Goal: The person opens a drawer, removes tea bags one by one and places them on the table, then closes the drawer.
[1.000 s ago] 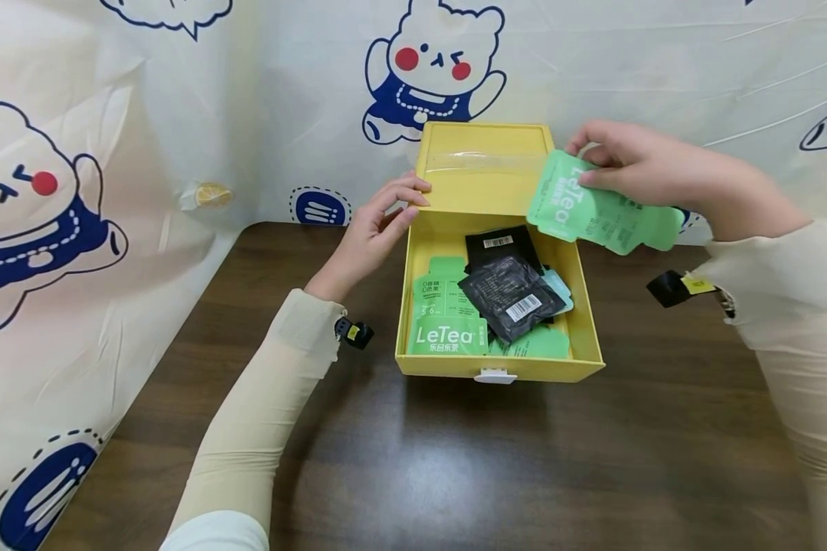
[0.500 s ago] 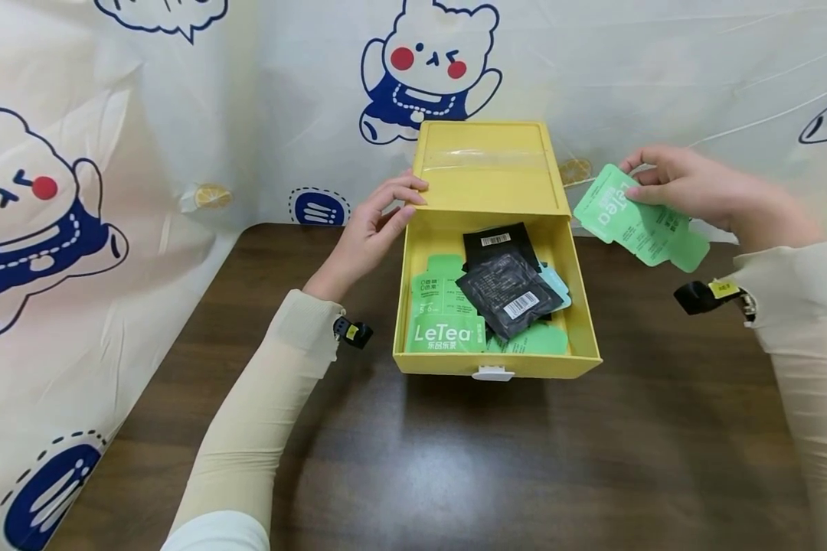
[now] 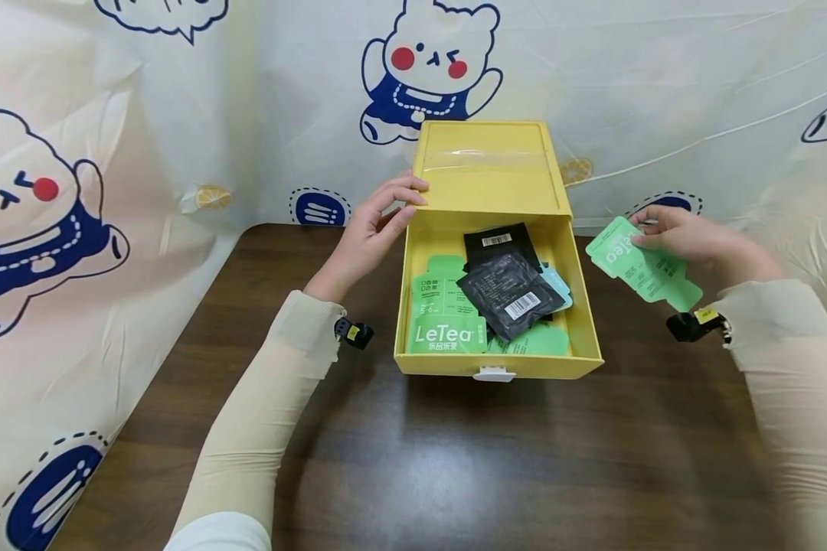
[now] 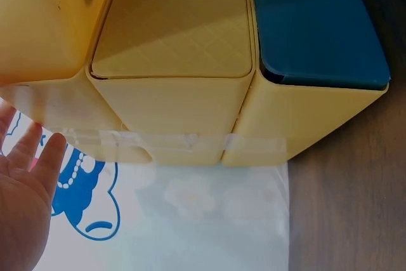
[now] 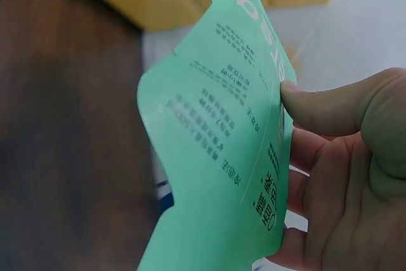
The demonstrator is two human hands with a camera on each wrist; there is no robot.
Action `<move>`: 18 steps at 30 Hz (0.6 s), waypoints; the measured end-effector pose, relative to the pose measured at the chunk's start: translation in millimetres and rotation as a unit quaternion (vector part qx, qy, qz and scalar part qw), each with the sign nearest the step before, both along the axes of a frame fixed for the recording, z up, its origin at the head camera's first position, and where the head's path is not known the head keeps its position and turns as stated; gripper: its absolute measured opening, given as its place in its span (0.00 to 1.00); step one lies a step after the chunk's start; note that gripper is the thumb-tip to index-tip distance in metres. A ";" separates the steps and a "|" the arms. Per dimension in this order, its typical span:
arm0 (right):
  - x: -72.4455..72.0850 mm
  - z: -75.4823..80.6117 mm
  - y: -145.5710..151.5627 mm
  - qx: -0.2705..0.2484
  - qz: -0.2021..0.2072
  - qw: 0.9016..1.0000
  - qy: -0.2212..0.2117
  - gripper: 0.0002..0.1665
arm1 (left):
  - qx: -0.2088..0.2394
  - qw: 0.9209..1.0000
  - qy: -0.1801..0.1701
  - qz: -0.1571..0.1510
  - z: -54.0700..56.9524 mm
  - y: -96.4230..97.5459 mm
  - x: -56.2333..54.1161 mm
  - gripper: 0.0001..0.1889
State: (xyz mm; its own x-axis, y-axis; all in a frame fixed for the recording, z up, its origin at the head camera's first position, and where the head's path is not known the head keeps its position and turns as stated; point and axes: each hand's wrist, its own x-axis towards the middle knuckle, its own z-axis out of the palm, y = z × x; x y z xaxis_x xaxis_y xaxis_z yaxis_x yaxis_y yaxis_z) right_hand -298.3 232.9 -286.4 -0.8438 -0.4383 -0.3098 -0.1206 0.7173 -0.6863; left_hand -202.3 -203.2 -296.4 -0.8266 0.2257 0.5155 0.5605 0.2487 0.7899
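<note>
My right hand (image 3: 706,243) pinches a flat green LeTea card (image 3: 644,264) between thumb and fingers, to the right of the yellow drawer box. The card (image 5: 222,125) has a notched outline and white and dark print in the right wrist view. My left hand (image 3: 375,233) rests its fingers against the box's left side; in the left wrist view the fingers (image 4: 47,163) look extended. The pulled-out yellow drawer (image 3: 499,367) holds another green LeTea card (image 3: 448,317), black sachets (image 3: 510,295) and a light blue piece (image 3: 557,287), partly covered.
The drawer's white handle (image 3: 494,374) faces me over the dark wooden table (image 3: 455,459). A printed curtain (image 3: 303,99) hangs behind and at the left. Clear tape (image 4: 190,139) runs across the joined yellow boxes, beside a dark blue-green panel (image 4: 323,30).
My right hand has carried the green card from over the drawer's right back corner out to the right, then lower toward the table. My left hand has stayed at the box.
</note>
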 end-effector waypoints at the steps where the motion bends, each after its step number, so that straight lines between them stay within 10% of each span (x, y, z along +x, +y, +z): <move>1: -1.5 -6.3 3.1 0.002 0.000 1.000 -0.001 0.20 | 0.000 1.000 -0.001 0.000 -0.4 -0.2 0.0 0.09; 12: -3.3 -69.3 28.6 -0.071 -0.090 0.979 -0.170 0.17 | 0.001 1.000 -0.007 0.001 1.9 -1.0 2.3 0.09; 18: -1.4 -87.2 32.2 -0.064 -0.096 0.974 -0.193 0.18 | -0.006 1.000 0.000 0.002 0.6 -1.7 0.6 0.09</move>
State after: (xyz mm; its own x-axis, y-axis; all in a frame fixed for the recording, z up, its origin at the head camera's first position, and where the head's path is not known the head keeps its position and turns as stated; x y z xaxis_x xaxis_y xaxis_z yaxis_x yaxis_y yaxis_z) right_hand -299.7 265.1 -373.6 -0.7448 -0.3399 -0.5742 0.2929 0.6066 -0.7391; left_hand -201.6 -204.9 -295.8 -0.8275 0.2288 0.5128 0.5596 0.2605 0.7868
